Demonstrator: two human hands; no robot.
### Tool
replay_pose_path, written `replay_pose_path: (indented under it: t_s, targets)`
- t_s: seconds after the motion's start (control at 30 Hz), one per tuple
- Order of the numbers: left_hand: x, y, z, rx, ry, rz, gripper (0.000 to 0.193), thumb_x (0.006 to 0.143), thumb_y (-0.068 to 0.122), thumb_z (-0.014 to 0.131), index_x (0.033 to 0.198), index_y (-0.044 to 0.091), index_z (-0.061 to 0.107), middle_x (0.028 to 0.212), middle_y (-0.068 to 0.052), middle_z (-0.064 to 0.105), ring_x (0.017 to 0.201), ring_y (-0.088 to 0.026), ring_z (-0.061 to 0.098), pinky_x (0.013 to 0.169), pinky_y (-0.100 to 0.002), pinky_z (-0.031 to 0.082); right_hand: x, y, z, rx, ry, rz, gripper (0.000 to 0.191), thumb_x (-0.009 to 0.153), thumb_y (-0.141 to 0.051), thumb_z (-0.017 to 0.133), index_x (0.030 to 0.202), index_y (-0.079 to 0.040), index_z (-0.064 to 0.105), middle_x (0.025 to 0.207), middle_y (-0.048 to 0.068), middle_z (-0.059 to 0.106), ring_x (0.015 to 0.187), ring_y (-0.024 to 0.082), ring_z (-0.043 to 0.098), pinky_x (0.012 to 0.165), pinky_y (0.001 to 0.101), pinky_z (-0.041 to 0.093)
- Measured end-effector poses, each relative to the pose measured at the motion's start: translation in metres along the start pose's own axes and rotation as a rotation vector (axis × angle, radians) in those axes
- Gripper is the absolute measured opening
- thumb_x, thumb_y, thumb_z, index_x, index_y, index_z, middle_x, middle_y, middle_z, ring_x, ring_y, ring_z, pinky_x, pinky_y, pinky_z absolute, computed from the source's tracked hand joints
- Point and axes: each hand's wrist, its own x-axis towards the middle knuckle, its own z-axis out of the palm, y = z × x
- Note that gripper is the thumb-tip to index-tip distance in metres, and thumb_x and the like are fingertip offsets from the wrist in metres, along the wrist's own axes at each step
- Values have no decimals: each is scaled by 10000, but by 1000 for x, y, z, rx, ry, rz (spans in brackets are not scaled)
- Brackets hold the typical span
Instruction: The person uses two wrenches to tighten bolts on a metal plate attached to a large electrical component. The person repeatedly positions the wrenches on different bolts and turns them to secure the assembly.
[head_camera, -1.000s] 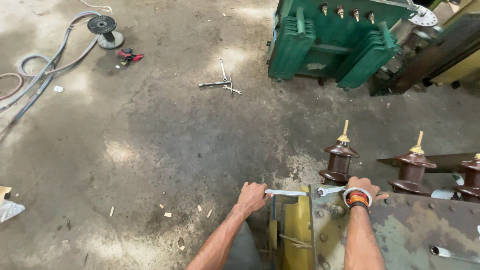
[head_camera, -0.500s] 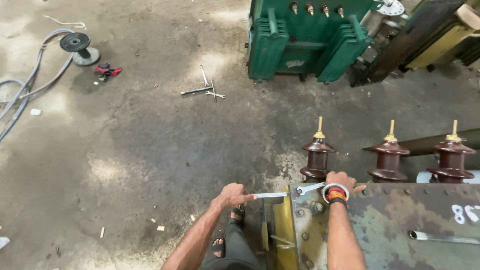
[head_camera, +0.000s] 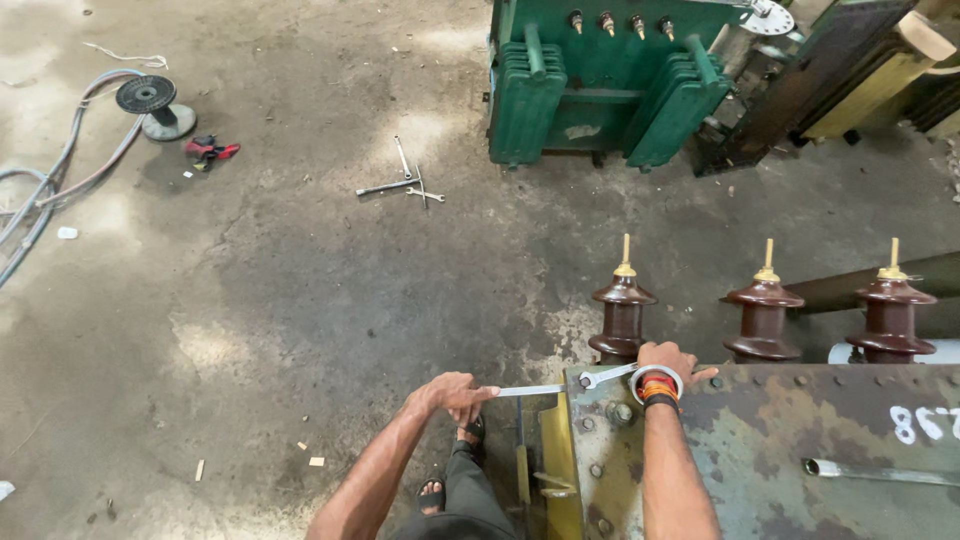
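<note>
My left hand (head_camera: 452, 393) grips the free end of a silver wrench (head_camera: 530, 390) that lies level over the corner of a rusty green transformer lid (head_camera: 800, 420). The wrench's other end sits on a bolt at the lid's near corner. My right hand (head_camera: 668, 359) rests on the lid's far edge, fingers closed around a second silver wrench (head_camera: 605, 376) by its ring end. Three brown ribbed insulators (head_camera: 622, 310) with brass studs stand along the far side of the lid, just beyond my right hand.
A green finned transformer (head_camera: 600, 80) stands at the back. Loose wrenches (head_camera: 400, 186) lie on the concrete floor. A wire spool (head_camera: 150, 100), hoses (head_camera: 60, 170) and a red tool (head_camera: 208, 150) sit at the far left. My sandalled foot (head_camera: 432, 493) stands below the lid.
The view has shifted so the scene sits further left and lower in frame. Both hands keep their hold on the wrenches; the left hand has swung slightly.
</note>
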Motion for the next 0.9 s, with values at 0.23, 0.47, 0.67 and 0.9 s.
replay_pose_path:
  t_s: [0.23, 0.47, 0.67, 0.9]
  targets:
    - [-7, 2, 26, 227, 461, -24, 858, 840, 817, 541, 680, -7, 719, 690, -243, 690, 729, -412, 705, 639, -481, 538, -3, 6, -3, 22, 16, -20, 450, 931, -345, 520, 1116, -47, 803, 1257, 230, 715, 1358, 458, 512, 1201, 696, -89]
    - [-15, 10, 40, 190, 567, -49, 860, 807, 818, 542, 693, -13, 726, 697, -258, 687, 744, -443, 699, 659, -526, 529, -12, 5, -9, 67, 36, -28, 436, 921, -341, 533, 1070, -29, 799, 1185, 246, 726, 1290, 442, 567, 1241, 671, 10]
    - [-24, 10, 72, 168, 678, -61, 870, 812, 820, 553, 708, -27, 723, 697, -270, 682, 742, -448, 700, 661, -535, 535, -7, 10, -7, 53, 82, -122, 460, 932, -343, 556, 1031, 42, 786, 1067, 323, 725, 1064, 490, 694, 982, 512, 515]
    - [-42, 24, 108, 99, 824, -34, 782, 856, 754, 548, 753, 9, 763, 710, -250, 692, 769, -435, 706, 687, -529, 540, -12, 11, -11, 89, 103, -178, 457, 907, -325, 564, 1014, 64, 781, 1048, 340, 718, 1051, 500, 690, 970, 529, 516]
